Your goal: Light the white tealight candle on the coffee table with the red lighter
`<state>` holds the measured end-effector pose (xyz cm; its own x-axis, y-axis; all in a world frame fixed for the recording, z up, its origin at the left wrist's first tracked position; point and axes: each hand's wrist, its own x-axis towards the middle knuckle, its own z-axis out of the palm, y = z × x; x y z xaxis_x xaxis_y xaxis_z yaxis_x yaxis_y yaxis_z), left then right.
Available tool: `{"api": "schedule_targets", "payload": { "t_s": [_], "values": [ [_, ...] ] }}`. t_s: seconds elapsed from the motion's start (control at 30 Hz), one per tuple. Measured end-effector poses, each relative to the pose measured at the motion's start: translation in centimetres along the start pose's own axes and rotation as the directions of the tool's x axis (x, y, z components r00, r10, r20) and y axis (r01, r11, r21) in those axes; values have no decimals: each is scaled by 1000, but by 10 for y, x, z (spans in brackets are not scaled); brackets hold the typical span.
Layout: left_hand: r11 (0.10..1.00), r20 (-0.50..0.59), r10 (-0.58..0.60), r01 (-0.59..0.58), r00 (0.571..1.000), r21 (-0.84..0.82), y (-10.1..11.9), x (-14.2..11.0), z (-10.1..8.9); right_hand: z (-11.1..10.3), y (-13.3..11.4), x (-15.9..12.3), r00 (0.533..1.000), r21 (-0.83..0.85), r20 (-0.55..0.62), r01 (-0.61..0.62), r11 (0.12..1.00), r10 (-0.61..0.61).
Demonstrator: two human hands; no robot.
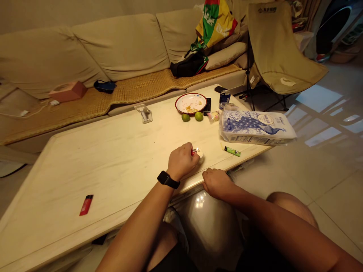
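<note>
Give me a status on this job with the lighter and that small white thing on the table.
Done: nothing clearly finished; the plate shows only food scraps. In hand: the left hand holds a small lighter with a bright glow at its tip, against a small white object of unclear kind. Left: a green lighter and a red lighter lie unheld, and the right hand rests at the table edge.

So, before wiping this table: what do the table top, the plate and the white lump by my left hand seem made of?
The table top looks like whitewashed wood, matt, with faint grain streaks. The plate looks glossy, enamel or glazed ceramic, with a dark red rim. The white lump looks smooth, perhaps wax; it's too small to tell.
</note>
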<state>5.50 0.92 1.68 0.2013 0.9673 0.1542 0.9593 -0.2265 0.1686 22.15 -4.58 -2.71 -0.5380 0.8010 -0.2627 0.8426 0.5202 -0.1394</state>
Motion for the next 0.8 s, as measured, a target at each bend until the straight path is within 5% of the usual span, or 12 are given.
{"api": "schedule_targets", "payload": {
  "t_s": [0.8],
  "values": [
    [1000,-14,-5,5,1000,-21,-5,-1,2,-4,-1,-1,1000,9,15,-1,1000,1]
  ]
}}
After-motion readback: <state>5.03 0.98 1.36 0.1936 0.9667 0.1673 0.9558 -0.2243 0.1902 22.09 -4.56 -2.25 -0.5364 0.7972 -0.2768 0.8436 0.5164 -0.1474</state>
